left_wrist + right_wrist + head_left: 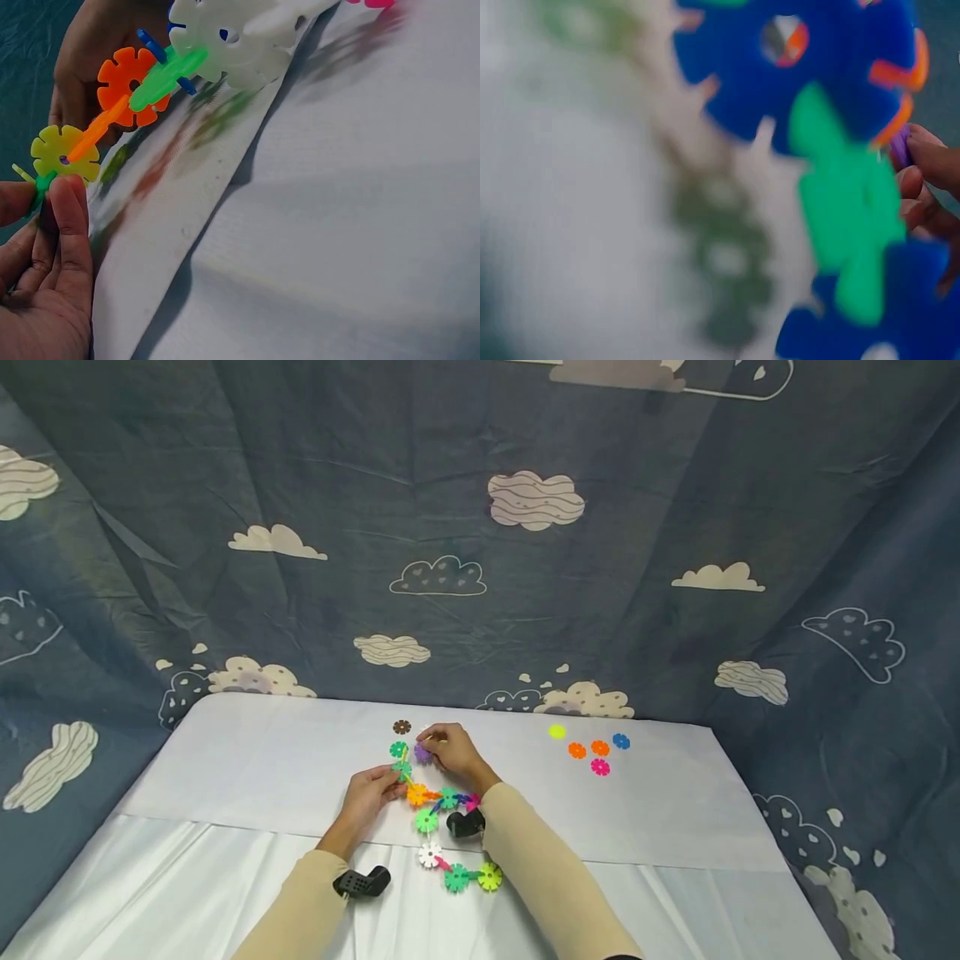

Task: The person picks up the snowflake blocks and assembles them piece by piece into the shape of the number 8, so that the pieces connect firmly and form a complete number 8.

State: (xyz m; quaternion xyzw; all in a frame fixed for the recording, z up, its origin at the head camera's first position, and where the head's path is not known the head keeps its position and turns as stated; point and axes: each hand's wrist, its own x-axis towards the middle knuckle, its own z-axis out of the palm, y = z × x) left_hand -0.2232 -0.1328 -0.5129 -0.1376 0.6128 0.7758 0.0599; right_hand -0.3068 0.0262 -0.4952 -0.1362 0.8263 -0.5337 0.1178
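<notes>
A winding chain of slotted flower-shaped plastic discs, with a green disc [457, 878], a white disc [430, 855] and an orange disc [417, 794] among them, runs between the arms. At its far end, my left hand [367, 793] pinches a green disc [43, 191] between thumb and fingers, beside a yellow disc [65, 150]. Just to the right, my right hand [452, 749] pinches a purple disc [422, 754] close to the chain. Only the purple disc's edge shows in the right wrist view, where large blue discs [832, 67] and a green one [847, 217] stand in front.
A brown disc [402, 727] lies beyond the hands. Toward the right of the white-covered table [675, 810] are loose discs: a yellow one [557, 732], a blue one [621, 741], a pink one [600, 767] and two orange ones [577, 750]. A cloud-patterned curtain [450, 627] hangs behind.
</notes>
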